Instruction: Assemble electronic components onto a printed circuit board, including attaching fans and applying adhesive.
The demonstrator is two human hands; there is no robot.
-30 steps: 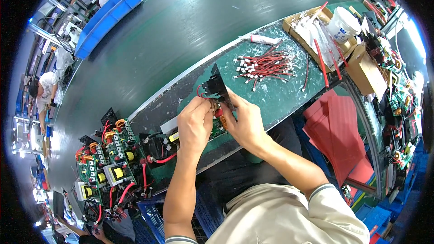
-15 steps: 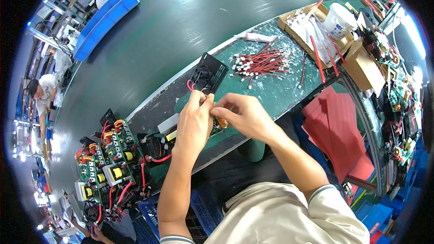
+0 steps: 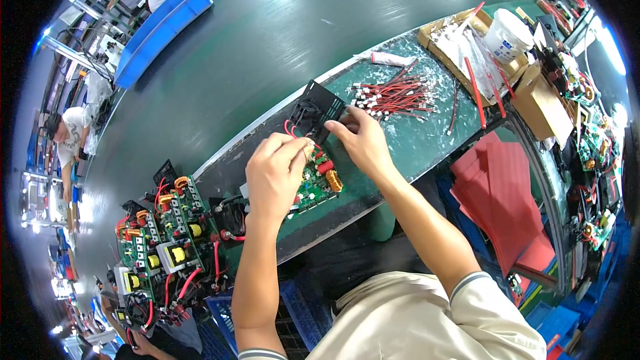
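My left hand (image 3: 272, 172) is closed over the green circuit board (image 3: 312, 199), its thumb and fingertips pinched together at the end of thin red wires (image 3: 291, 128). These wires run from the black fan panel (image 3: 324, 101), a slotted plate with a fan on it, standing tilted at the board's far end. The pinched wire end is hidden by the fingers. My right hand (image 3: 365, 143) grips the panel's right edge between thumb and fingers. Red cylindrical parts and a copper-wound coil (image 3: 334, 181) show on the board between my hands.
Red-and-black connector cables (image 3: 397, 97) lie piled beyond my right hand. A cardboard tray (image 3: 437, 43) and white bucket (image 3: 508, 35) stand at the back right. Several assembled circuit boards (image 3: 167, 227) crowd the left. Red sheets (image 3: 497, 193) hang right; co-workers sit far left.
My right hand has left the left fingertips and moved up and right onto the fan panel. The left hand has shifted slightly left, and more of the circuit board shows.
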